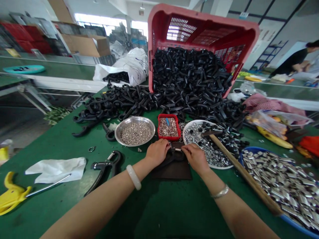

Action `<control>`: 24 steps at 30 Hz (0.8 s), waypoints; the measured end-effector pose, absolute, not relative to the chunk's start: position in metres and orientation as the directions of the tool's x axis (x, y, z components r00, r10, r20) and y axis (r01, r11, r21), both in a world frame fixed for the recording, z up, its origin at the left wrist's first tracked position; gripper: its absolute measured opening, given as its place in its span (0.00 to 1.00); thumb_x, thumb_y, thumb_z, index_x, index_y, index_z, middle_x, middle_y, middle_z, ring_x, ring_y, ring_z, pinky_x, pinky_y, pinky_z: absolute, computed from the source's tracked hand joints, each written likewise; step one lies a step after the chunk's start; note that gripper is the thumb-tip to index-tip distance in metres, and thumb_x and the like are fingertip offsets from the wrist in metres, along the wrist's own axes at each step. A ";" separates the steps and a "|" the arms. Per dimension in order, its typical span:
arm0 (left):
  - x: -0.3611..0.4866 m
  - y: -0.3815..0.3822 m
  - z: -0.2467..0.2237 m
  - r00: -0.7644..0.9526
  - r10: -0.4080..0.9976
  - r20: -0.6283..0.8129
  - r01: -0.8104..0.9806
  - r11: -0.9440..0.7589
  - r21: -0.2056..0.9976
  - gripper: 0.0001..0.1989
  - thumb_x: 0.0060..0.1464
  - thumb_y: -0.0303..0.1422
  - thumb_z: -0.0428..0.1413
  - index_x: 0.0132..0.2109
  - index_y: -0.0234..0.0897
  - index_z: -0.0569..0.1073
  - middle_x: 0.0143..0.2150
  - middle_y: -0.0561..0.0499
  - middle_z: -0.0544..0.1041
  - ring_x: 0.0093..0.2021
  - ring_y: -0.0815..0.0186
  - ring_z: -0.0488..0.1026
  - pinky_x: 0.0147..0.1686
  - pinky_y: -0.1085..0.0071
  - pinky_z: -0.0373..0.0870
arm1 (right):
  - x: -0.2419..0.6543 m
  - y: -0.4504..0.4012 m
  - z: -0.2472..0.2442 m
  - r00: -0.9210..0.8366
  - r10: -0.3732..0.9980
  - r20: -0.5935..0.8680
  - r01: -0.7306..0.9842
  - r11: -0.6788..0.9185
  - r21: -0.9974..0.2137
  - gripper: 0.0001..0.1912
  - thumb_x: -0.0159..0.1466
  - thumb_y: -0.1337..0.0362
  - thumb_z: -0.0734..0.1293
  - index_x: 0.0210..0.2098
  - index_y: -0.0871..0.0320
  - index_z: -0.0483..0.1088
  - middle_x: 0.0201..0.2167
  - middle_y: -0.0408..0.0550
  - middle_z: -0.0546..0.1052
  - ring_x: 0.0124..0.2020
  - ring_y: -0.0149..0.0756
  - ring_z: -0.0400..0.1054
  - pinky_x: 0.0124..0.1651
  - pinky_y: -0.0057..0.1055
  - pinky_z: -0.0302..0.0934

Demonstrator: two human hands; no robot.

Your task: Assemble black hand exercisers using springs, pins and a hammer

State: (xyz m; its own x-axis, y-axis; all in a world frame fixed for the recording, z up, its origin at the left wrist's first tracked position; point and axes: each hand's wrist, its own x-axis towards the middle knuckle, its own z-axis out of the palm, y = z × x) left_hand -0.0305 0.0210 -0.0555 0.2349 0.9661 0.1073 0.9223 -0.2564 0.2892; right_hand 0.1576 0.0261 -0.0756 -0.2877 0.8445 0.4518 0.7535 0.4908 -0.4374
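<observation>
My left hand (pixel 157 152) and my right hand (pixel 196 156) meet over a dark pad (pixel 171 173) at the table's middle. Between them lies a black handle part (pixel 171 157) with a small metal spring (pixel 177 149) at its top. The fingers of my left hand are pinched at the spring's left end; those of my right hand are pinched at its right end. Behind my hands stand a red tray of small metal pins (pixel 178 136), a steel bowl of small metal pieces (pixel 117 136) and a white basin of metal parts and black knobs (pixel 216 167).
A tilted red crate (pixel 251 36) spills black handles across the back. A wooden-handled hammer (pixel 239 167) rests over the white basin; a blue basin of springs (pixel 240 158) is at right. An assembled gripper (pixel 117 162), white cloth (pixel 59 168) and yellow-handled tool (pixel 15 196) lie at left.
</observation>
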 end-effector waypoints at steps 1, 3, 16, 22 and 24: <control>-0.031 0.021 -0.056 0.236 0.965 0.118 0.921 -0.260 0.291 0.11 0.58 0.37 0.43 0.40 0.38 0.66 0.40 0.50 0.71 0.39 0.65 0.70 0.35 0.71 0.64 | 0.158 0.026 -0.077 -0.283 0.847 0.451 0.764 0.483 -0.427 0.08 0.60 0.65 0.61 0.30 0.59 0.71 0.29 0.50 0.74 0.33 0.38 0.67 0.38 0.33 0.61; -0.031 0.021 -0.057 0.236 0.963 0.128 0.918 -0.264 0.296 0.11 0.58 0.37 0.43 0.40 0.38 0.67 0.40 0.50 0.72 0.38 0.64 0.70 0.34 0.71 0.64 | 0.158 0.026 -0.078 -0.274 0.854 0.442 0.785 0.464 -0.410 0.08 0.60 0.65 0.61 0.30 0.59 0.71 0.28 0.50 0.74 0.33 0.38 0.67 0.37 0.33 0.61; -0.033 0.019 -0.058 0.234 0.960 0.152 0.900 -0.273 0.341 0.11 0.58 0.37 0.43 0.40 0.38 0.67 0.38 0.50 0.72 0.37 0.64 0.70 0.33 0.70 0.64 | 0.159 0.027 -0.076 -0.334 0.836 0.435 0.828 0.481 -0.288 0.09 0.61 0.67 0.59 0.30 0.59 0.70 0.28 0.50 0.74 0.32 0.37 0.68 0.37 0.32 0.61; -0.032 0.019 -0.057 0.226 0.964 0.142 0.896 -0.263 0.359 0.11 0.58 0.37 0.43 0.40 0.38 0.67 0.39 0.48 0.71 0.38 0.64 0.69 0.35 0.70 0.64 | 0.159 0.024 -0.078 -0.388 0.781 0.490 0.824 0.532 -0.195 0.09 0.61 0.69 0.58 0.31 0.61 0.69 0.28 0.51 0.73 0.32 0.38 0.66 0.37 0.32 0.60; -0.031 0.019 -0.057 0.219 0.966 0.136 0.900 -0.254 0.354 0.12 0.58 0.37 0.43 0.41 0.38 0.67 0.39 0.48 0.71 0.39 0.64 0.69 0.35 0.70 0.64 | 0.161 0.025 -0.078 -0.388 0.785 0.483 0.817 0.535 -0.213 0.08 0.61 0.70 0.58 0.31 0.61 0.69 0.28 0.50 0.73 0.32 0.37 0.66 0.37 0.31 0.60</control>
